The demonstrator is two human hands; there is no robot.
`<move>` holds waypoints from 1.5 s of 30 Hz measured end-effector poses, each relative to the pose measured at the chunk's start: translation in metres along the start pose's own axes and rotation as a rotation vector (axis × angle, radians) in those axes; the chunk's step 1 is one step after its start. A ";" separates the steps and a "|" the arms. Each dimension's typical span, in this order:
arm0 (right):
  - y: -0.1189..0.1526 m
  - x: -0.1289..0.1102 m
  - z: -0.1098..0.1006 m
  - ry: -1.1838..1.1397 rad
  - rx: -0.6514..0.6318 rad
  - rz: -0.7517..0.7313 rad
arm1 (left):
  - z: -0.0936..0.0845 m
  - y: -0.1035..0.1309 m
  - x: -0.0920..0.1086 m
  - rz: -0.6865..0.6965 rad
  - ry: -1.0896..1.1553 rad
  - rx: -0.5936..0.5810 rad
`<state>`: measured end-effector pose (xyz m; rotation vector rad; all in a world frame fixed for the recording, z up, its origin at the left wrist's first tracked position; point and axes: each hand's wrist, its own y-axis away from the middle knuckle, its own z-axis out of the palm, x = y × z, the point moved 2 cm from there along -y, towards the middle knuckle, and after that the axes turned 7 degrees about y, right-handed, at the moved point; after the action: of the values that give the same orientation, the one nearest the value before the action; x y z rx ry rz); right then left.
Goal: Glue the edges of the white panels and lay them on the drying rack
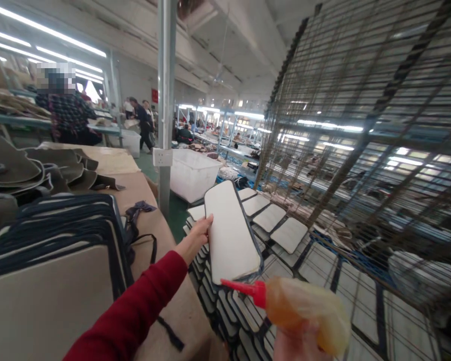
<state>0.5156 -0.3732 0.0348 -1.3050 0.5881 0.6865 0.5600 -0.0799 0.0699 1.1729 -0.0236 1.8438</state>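
My left hand (197, 235), in a red sleeve, grips the long left edge of a white rounded panel with dark edging (231, 230). The panel is held up at a tilt over the wire rack. In my right hand (298, 341) is a glue bottle (304, 311), a soft clear squeeze bottle with amber liquid and a red nozzle. The nozzle tip is at the panel's lower left corner; I cannot tell if it touches. My right fingers are partly hidden behind the bottle.
Wire racks (361, 115) holding similar pale panels (270, 218) stand on the right. A brown-covered table (161, 281) at left bears a stack of dark-edged panels (52, 281) and grey cut pieces (11, 160). Beyond are a post (164, 100), a white bin (193, 175) and several people.
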 end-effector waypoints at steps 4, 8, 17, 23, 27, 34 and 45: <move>-0.057 -0.024 0.008 -0.237 0.193 0.091 | 0.004 0.013 0.001 0.089 -0.001 -0.057; -0.117 -0.050 0.000 -0.420 0.342 0.179 | 0.004 0.031 0.002 0.148 -0.027 -0.201; -0.178 -0.077 -0.005 -0.352 0.271 -0.079 | 0.003 0.054 0.002 0.133 -0.181 -0.486; -0.195 -0.072 -0.011 -0.334 0.307 -0.112 | 0.003 0.071 0.002 0.114 -0.239 -0.620; -0.204 -0.065 -0.018 -0.320 0.307 -0.103 | 0.004 0.078 0.001 0.106 -0.231 -0.643; -0.168 -0.047 -0.019 -0.279 0.176 0.025 | 0.009 0.077 -0.001 0.075 -0.161 -0.554; -0.129 -0.046 -0.022 -0.284 0.151 0.175 | 0.012 0.045 -0.002 0.004 -0.081 -0.191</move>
<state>0.5805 -0.4163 0.1499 -1.0014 0.5143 0.9355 0.5371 -0.1130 0.0944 1.1126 -0.2428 1.7543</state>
